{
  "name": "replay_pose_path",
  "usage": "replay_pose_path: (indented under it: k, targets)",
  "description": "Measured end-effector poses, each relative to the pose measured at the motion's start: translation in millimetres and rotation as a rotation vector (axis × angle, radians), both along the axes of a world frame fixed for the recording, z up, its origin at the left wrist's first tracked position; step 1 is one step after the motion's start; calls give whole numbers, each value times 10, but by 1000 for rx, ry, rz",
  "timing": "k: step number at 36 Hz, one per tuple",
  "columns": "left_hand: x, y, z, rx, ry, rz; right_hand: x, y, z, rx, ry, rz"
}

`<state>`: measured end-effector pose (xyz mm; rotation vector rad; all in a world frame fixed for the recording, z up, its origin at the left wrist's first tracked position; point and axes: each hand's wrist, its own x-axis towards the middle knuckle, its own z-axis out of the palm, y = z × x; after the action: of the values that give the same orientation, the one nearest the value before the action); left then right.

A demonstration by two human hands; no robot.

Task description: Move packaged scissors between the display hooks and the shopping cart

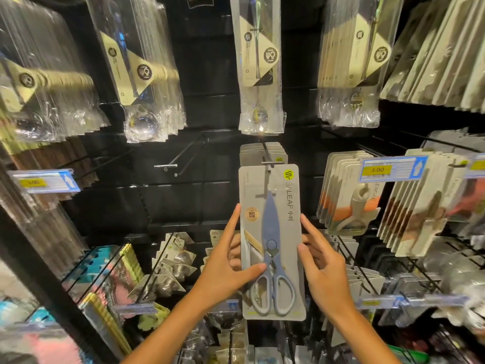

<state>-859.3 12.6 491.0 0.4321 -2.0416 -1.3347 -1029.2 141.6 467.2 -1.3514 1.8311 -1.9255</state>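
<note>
Scissors pack (273,240) between both hands (228,269) (324,269), below hook (267,157)

**Scissors pack at centre hook**

Scissors pack (271,240) held upright betw. left hand (227,269) & right hand (324,271), in front of same-type packs (259,152) on hook (267,156). Spoon pack (258,64) above. Bare hook (181,160) to left, price tag (392,169) to right.

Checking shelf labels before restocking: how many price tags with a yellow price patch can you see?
3: one at left, one at right, and one cut off at the right edge. The lower label strips are too blurred to judge.
</note>
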Motion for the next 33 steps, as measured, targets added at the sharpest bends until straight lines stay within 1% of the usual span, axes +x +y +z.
replay_pose_path:
  k: [5, 11, 14, 19, 25, 28, 31, 33]
  targets:
    - [-88, -124, 10, -2, -60, 8, -88, -105, 20, 67, 44, 18]
    - [-268, -270, 59, -43, -148, -11, -178, -301, 28, 232, 101, 140]
    - [-355, -330, 80, -53, -166, -7, -230, -441, 18, 249, 150, 151]
    - [-491, -455, 128, -57, -171, 5, -305, -641, 37, 273, 166, 130]
    - [-593, -606, 167, -53, -226, 31, -422, -844, 46, 305, 168, 113]
    - [-596, -638, 170, -66, -270, 53, -475, -895, 11, 300, 162, 102]
    - [-556, -633, 132, -104, -325, 105, -468, -832, -58, 302, 152, 24]
    - [-467, -606, 87, -141, -398, 169, -442, -757, -137, 277, 170, -26]
